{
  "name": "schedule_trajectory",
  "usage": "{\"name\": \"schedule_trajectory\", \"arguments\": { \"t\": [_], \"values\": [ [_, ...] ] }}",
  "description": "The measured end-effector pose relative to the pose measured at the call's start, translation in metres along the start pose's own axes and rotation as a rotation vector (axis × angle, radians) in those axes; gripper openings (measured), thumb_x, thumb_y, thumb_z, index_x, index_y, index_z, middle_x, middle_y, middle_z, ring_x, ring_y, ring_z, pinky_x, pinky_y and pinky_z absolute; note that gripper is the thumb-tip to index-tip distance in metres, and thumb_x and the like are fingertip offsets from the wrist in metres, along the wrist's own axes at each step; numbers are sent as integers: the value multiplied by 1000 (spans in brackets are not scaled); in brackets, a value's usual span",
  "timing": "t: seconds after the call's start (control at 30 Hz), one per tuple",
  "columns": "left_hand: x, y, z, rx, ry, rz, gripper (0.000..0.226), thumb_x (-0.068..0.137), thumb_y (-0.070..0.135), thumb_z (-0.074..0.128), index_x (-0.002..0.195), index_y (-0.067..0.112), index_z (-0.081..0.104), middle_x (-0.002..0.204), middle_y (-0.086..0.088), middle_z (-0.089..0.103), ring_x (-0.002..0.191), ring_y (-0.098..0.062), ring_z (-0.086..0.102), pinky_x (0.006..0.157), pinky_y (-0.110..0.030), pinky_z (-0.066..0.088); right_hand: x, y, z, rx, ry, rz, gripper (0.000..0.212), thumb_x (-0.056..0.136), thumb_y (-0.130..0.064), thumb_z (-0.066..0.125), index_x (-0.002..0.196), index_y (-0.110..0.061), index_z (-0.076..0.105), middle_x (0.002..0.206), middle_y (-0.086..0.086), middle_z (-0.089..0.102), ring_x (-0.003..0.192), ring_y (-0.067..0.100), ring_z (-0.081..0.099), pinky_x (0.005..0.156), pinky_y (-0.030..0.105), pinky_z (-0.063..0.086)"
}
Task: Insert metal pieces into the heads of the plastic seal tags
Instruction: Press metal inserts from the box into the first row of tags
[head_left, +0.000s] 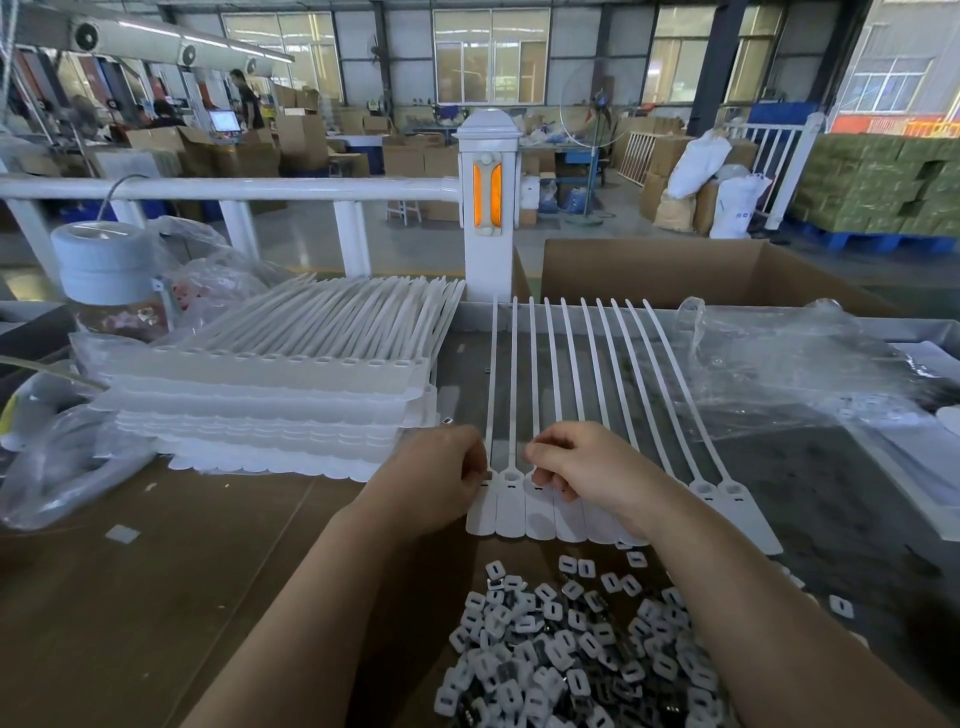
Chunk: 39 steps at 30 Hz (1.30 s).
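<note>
A joined strip of white plastic seal tags (511, 512) lies across the table, tails pointing away from me. My left hand (441, 475) has its fingers curled at the head of the leftmost tag. My right hand (582, 462) pinches at the head of the third tag, fingertips bent down onto it; whatever small piece it holds is hidden. A heap of small white-and-metal pieces (566, 660) lies close to me, under my right forearm.
A tall stack of more tag strips (270, 400) sits to the left. Clear plastic bags (789, 364) lie at the right, and another bag (57, 457) at the left. A cardboard box (675, 270) and a white railing post (488, 208) stand behind the table.
</note>
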<state>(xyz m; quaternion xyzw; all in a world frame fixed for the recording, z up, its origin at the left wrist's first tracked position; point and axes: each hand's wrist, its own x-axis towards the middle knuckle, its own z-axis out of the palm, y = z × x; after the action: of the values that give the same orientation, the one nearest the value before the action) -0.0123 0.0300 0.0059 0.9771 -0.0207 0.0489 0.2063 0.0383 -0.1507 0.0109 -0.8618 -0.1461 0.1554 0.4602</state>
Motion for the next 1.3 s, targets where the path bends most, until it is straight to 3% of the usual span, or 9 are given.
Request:
{"name": "schedule_trajectory", "arguments": {
  "t": [0.2,0.33,0.5,0.67,0.87,1.1,1.2,1.3],
  "values": [
    [0,-1,-1,-34,-9,-4,13,94,16,61,105,23,63,109,2,65,99,-14,59,88,-26,52,1,0,0,-14,-1,-11,8,99,-32,57,94,-31,62,87,-5,70,68,0,63,60,18,46],
    [0,-1,-2,-46,-17,5,16,94,13,59,103,25,66,109,3,66,98,-13,59,89,-26,52,0,-1,0,-18,1,-9,7,100,-31,57,98,-29,63,87,-4,69,70,2,63,58,17,45],
    [-1,-5,0,-124,-17,-8,21,94,10,59,95,31,61,101,6,64,90,-11,61,76,-19,52,-2,-3,1,-28,0,-7,8,100,-31,56,103,-27,62,89,-3,69,76,6,63,63,20,47],
    [1,-10,4,-146,-11,-16,20,93,13,61,94,33,59,98,9,62,91,-9,59,79,-19,51,-2,-2,1,-13,-3,-6,7,100,-31,56,100,-28,62,89,-4,69,73,3,63,62,19,46],
    [4,-13,6,-150,-21,-17,24,92,13,61,90,37,61,95,12,60,85,-7,59,67,-13,48,-3,-4,1,-27,-5,-4,8,100,-30,56,102,-27,62,89,-4,68,75,4,63,62,19,45],
    [1,-6,1,-211,29,0,23,90,17,67,85,37,57,90,16,57,83,-4,55,66,-13,41,-4,-6,1,-63,-16,-21,3,98,-31,59,96,-31,61,90,-6,67,80,5,63,63,17,43],
    [-2,4,-7,-276,-94,113,17,86,22,73,82,37,66,79,14,63,71,6,55,59,-9,42,-3,-5,0,-52,-6,-9,8,100,-29,57,102,-27,64,89,-6,68,78,5,64,63,18,44],
    [-6,14,-10,-415,-240,172,6,82,24,77,82,31,76,80,12,70,70,0,61,66,-14,50,-3,-5,-1,-6,5,12,12,100,-29,56,103,-25,67,86,-4,70,73,4,66,60,16,45]
  ]
}}
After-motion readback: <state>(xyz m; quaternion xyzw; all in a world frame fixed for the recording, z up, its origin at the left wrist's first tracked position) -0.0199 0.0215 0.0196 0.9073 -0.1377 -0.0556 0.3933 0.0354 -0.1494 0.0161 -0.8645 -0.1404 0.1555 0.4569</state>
